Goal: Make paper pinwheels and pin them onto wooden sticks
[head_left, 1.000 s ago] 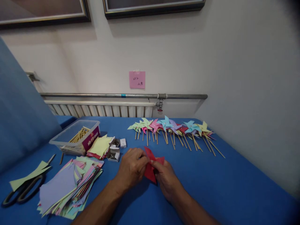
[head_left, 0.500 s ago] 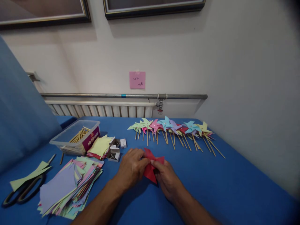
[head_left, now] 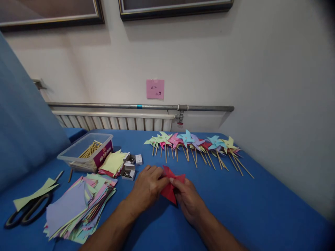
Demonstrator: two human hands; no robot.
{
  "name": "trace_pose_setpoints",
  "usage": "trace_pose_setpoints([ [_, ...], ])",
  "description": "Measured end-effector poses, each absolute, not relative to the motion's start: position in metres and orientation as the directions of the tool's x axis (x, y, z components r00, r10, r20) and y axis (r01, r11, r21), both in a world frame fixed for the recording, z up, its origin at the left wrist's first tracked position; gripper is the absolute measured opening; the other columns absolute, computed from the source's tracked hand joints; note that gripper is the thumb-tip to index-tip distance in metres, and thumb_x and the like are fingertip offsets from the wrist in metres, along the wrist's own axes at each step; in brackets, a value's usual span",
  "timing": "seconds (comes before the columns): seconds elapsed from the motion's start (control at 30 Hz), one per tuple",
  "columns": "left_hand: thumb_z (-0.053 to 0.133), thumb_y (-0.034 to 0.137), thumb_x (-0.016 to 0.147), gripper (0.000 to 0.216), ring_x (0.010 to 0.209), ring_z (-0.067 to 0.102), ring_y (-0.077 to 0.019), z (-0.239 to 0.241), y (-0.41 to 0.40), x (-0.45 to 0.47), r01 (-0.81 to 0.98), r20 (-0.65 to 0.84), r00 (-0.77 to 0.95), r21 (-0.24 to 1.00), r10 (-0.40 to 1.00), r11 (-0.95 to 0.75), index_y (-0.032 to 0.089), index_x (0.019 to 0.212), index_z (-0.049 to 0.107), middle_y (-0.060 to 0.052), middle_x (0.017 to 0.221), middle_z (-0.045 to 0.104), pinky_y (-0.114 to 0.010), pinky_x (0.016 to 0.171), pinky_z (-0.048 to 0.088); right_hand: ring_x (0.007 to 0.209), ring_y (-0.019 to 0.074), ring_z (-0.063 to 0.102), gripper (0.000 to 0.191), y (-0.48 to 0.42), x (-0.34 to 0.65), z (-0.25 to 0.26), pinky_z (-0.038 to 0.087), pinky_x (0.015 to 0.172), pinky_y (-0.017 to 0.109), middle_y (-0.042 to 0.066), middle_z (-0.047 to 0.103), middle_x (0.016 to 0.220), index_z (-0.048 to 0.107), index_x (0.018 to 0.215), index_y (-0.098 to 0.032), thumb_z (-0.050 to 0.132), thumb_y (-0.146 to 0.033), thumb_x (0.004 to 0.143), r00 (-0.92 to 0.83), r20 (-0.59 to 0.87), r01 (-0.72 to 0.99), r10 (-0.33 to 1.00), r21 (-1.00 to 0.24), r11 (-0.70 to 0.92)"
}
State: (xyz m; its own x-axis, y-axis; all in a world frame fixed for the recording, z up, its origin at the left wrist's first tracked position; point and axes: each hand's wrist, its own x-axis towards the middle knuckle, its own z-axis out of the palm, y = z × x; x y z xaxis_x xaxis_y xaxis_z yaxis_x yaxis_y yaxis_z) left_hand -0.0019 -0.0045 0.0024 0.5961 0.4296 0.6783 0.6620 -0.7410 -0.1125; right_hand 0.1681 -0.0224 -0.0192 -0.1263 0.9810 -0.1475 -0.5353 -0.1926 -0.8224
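A red paper pinwheel (head_left: pixel 169 194) with pointed, folded blades is held up over the blue table (head_left: pixel 225 209). My left hand (head_left: pixel 149 183) grips its left side, thumb and fingers closed near the centre. From the right, my right hand (head_left: pixel 187 197) pinches it with the thumb on the middle. Whatever lies behind the paper, such as a stick or pin, is hidden. Left of my left hand stand two small open boxes of metal pins (head_left: pixel 128 173), with a small white box (head_left: pixel 139 159) beside them.
Several finished pinwheels on sticks (head_left: pixel 187 139) lie in a row at the back. On the left are a clear plastic tub (head_left: pixel 75 161) of wooden sticks, yellow paper squares (head_left: pixel 113 163), a stack of coloured paper (head_left: pixel 69 209) and black-handled scissors (head_left: pixel 34 211) under green paper strips.
Both hands keep hold of the red pinwheel in nearly the same pose. The whole view has shifted slightly, so things appear a little further right.
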Motion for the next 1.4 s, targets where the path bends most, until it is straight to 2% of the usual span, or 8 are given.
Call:
trace_pose_setpoints([
  [0.17,0.050,0.016,0.104,0.030,0.083,0.062,-0.0206,0.003,-0.007,-0.001,0.623,0.683,0.530,0.089,0.503,-0.777,0.022,0.095,0.078,-0.006,0.094,0.073,-0.034,0.074,0.042,0.063,0.0167,0.063,0.034,-0.021,0.169,-0.025,0.046,0.062,0.027,-0.002,0.071,0.068,0.067,0.080,-0.021,0.093,-0.036,0.063,-0.013,-0.216,-0.443,0.976,-0.874,-0.199],
  [0.27,0.046,0.012,0.099,0.033,0.089,0.066,-0.0212,0.008,-0.010,-0.001,0.536,0.659,0.426,0.368,0.620,-0.760,0.021,0.100,0.078,-0.008,0.097,0.075,-0.034,0.080,0.048,0.060,0.0167,0.062,0.036,-0.021,0.170,-0.025,0.047,0.060,0.027,-0.003,0.071,0.066,0.065,0.082,-0.023,0.092,-0.035,0.062,0.045,-0.183,-0.390,0.982,-0.908,-0.151],
  [0.33,0.047,0.016,0.098,0.032,0.094,0.068,-0.0214,0.012,-0.011,0.000,0.466,0.574,0.291,0.614,0.765,-0.637,0.021,0.104,0.078,-0.007,0.100,0.076,-0.034,0.083,0.050,0.059,0.0179,0.062,0.037,-0.020,0.170,-0.023,0.048,0.059,0.028,-0.003,0.071,0.066,0.064,0.085,-0.024,0.091,-0.035,0.063,0.064,-0.151,-0.352,0.986,-0.928,-0.119],
  [0.4,0.052,0.027,0.097,0.027,0.092,0.069,-0.0218,0.016,-0.011,0.000,0.373,0.397,0.145,0.826,0.906,-0.421,0.020,0.105,0.077,-0.006,0.098,0.077,-0.034,0.082,0.051,0.059,0.0192,0.063,0.037,-0.019,0.171,-0.023,0.049,0.059,0.030,-0.003,0.072,0.067,0.065,0.087,-0.025,0.090,-0.036,0.064,0.075,-0.121,-0.305,0.990,-0.948,-0.093],
  [0.5,0.067,0.037,0.085,0.027,0.080,0.068,-0.0205,0.015,-0.008,0.004,0.174,0.092,0.087,0.979,0.992,-0.107,0.018,0.101,0.076,-0.004,0.088,0.076,-0.031,0.073,0.051,0.058,0.0194,0.062,0.035,-0.016,0.172,-0.026,0.049,0.058,0.031,-0.003,0.071,0.067,0.065,0.086,-0.026,0.090,-0.035,0.063,0.103,-0.073,-0.223,0.992,-0.974,-0.048],
  [0.57,0.075,0.034,0.073,0.029,0.075,0.066,-0.0182,0.011,-0.007,0.009,0.058,-0.003,0.132,0.998,0.991,-0.004,0.016,0.096,0.075,-0.003,0.084,0.075,-0.029,0.071,0.050,0.059,0.0195,0.062,0.034,-0.014,0.172,-0.029,0.049,0.057,0.031,-0.002,0.071,0.067,0.066,0.084,-0.026,0.089,-0.035,0.062,0.118,-0.049,-0.177,0.992,-0.984,-0.028],
  [0.73,0.082,0.025,0.059,0.031,0.069,0.062,-0.0144,0.001,-0.005,0.019,-0.075,-0.027,0.136,0.996,0.990,0.038,0.017,0.087,0.072,-0.001,0.077,0.072,-0.024,0.065,0.047,0.062,0.0206,0.064,0.031,-0.015,0.169,-0.029,0.050,0.059,0.031,-0.001,0.072,0.069,0.066,0.081,-0.025,0.088,-0.034,0.062,0.104,-0.020,-0.150,0.994,-0.989,-0.005],
  [1.4,0.077,0.023,0.062,0.023,0.055,0.056,-0.0094,0.000,-0.006,0.018,-0.082,-0.019,0.147,0.996,0.989,0.031,0.016,0.082,0.070,0.002,0.067,0.068,-0.019,0.053,0.040,0.058,0.0177,0.057,0.026,-0.019,0.167,-0.027,0.045,0.056,0.029,-0.003,0.068,0.065,0.066,0.077,-0.025,0.087,-0.034,0.064,0.087,-0.034,-0.153,0.996,-0.988,-0.020],
])
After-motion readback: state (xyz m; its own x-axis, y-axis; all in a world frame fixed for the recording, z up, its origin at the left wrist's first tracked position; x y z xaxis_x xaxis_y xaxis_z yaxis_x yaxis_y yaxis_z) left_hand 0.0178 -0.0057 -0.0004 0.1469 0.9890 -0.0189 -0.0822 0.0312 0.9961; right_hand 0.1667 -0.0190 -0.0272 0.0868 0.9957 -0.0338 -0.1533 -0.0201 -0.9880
